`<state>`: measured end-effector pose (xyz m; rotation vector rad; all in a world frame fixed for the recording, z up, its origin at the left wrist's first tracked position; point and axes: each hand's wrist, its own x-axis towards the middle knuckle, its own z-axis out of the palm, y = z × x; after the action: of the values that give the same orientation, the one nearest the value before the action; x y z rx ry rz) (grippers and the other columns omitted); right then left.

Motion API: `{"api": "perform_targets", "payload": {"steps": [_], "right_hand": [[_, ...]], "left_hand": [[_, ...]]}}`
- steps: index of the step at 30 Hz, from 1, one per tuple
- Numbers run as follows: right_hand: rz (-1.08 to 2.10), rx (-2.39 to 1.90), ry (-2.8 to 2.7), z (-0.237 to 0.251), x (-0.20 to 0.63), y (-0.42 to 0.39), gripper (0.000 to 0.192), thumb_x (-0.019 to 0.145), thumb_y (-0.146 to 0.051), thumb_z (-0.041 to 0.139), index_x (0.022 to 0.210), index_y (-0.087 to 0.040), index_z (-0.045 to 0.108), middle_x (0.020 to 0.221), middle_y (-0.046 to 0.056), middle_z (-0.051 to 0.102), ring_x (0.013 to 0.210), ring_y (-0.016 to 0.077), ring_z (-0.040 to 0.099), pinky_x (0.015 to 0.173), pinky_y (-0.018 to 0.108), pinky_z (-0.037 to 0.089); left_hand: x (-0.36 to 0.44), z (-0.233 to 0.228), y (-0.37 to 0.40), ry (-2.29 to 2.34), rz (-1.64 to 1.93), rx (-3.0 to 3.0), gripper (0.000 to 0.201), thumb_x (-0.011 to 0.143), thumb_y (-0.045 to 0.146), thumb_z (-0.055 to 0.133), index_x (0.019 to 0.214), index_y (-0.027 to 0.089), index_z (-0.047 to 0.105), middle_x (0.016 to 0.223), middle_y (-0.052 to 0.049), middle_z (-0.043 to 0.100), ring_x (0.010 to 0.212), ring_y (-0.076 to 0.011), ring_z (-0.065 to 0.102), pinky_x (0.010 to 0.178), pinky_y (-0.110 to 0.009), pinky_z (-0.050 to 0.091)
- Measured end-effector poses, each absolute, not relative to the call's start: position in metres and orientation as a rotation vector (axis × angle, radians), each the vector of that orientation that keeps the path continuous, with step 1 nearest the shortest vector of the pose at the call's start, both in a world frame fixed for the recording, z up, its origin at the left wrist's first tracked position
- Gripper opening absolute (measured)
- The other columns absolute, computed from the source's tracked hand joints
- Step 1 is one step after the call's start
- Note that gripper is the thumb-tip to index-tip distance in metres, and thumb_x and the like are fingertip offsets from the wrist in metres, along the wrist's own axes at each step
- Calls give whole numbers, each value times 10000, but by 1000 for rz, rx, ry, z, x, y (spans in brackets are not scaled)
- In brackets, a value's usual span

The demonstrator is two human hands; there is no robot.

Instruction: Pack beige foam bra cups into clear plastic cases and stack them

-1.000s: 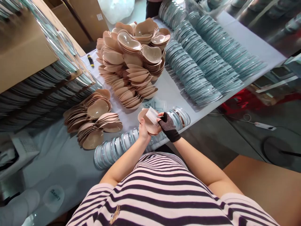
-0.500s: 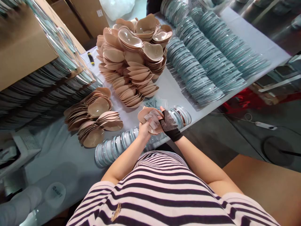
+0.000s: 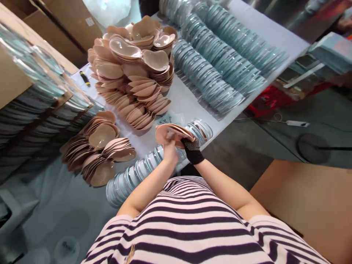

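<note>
1. Both hands meet over the near edge of the tabletop. The bare left hand and the right hand, in a black mesh glove, are closed together on a beige cup held in the air, just above a row of clear round cases.
2. Something pale lies against the cup between the fingers; it is too blurred to say what it is.
3. Risk, as I judge it: the cup is thin and floppy, and a loose pinch could let it fold or slip. It hangs right at the table edge, so a drop may go to the floor.
4. The row of clear cases lies on edge just below the wrists; a nudge could roll them off the rim.
5. The tall heap of beige cups behind is loosely stacked and could slide if bumped.
6. Open room is scarce: a bare strip between the heap and the blue-green case rows, and a smaller cup pile crowds the left.
</note>
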<state>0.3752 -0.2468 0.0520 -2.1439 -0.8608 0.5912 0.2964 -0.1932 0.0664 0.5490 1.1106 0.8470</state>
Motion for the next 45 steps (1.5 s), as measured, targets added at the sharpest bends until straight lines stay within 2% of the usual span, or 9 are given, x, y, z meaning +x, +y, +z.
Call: {"api": "perform_targets", "payload": {"steps": [4, 9, 14, 18, 20, 26, 33, 39, 45], "right_hand": [[342, -2186, -460, 53, 428, -306, 372, 888, -292, 465, 1184, -194, 670, 1172, 151, 730, 1077, 289, 692, 979, 463, 558], [-128, -2321, -340, 37, 451, -390, 335, 899, -354, 491, 1073, -166, 707, 1087, 165, 750, 1028, 304, 705, 978, 487, 553], [-251, -2286, -309, 11, 412, -419, 336, 941, -368, 484, 1086, -172, 716, 1054, 131, 766, 994, 274, 726, 957, 455, 570], [-158, -2260, -174, -2, 383, -425, 332, 925, -385, 501, 1090, -182, 706, 1075, 126, 762, 1004, 267, 725, 955, 441, 573], [-89, -2244, -68, -6, 380, -426, 335, 905, -382, 502, 1091, -181, 696, 1086, 131, 758, 1011, 271, 722, 957, 445, 570], [63, -2202, 137, -9, 393, -422, 339, 853, -371, 511, 1078, -167, 661, 1133, 167, 736, 1062, 298, 709, 978, 467, 557], [15, -2230, -72, -12, 391, -425, 346, 890, -340, 498, 1158, -198, 665, 1177, 150, 730, 1105, 287, 700, 1027, 490, 540], [-42, -2193, -209, -18, 376, -420, 370, 919, -335, 505, 1197, -186, 697, 1149, 128, 749, 1078, 286, 717, 999, 479, 569], [59, -2150, -450, -19, 352, -402, 345, 888, -300, 560, 1182, -202, 711, 1196, 123, 742, 1120, 292, 706, 1000, 470, 575]], "left_hand": [[293, 64, -184, 944, 797, 1082, 371, 758, 247, 812, 1107, 266, 689, 1121, -43, 691, 1116, -186, 649, 1007, -276, 483], [325, 43, -173, 411, 305, 2080, 94, 827, 196, 721, 891, 260, 743, 1037, -62, 727, 1073, -245, 653, 1060, -405, 471], [344, 21, -168, -23, -20, 2713, 200, 958, 293, 566, 1074, 237, 719, 1144, -85, 735, 1151, -265, 637, 1046, -437, 459], [339, 21, -172, -70, -21, 2851, 393, 991, 289, 460, 1354, 208, 588, 1427, -109, 607, 1344, -266, 523, 1107, -417, 381], [340, 24, -175, -43, -62, 2883, 430, 975, 254, 449, 1387, 198, 556, 1426, -116, 604, 1342, -267, 521, 1100, -415, 368], [355, 30, -176, -13, -306, 2909, 256, 918, 325, 525, 1003, 194, 728, 1008, -124, 740, 1126, -311, 612, 1062, -498, 370], [358, 21, -162, -95, -329, 2804, 264, 828, 468, 695, 724, 226, 685, 837, -76, 731, 1005, -282, 630, 1127, -494, 333], [357, 15, -160, -94, -255, 2753, 283, 815, 456, 724, 678, 225, 634, 764, -60, 706, 919, -261, 631, 1122, -496, 343], [356, 5, -161, -77, -102, 2785, 169, 810, 281, 699, 674, 221, 619, 769, -60, 670, 888, -249, 608, 1062, -483, 410]]}}
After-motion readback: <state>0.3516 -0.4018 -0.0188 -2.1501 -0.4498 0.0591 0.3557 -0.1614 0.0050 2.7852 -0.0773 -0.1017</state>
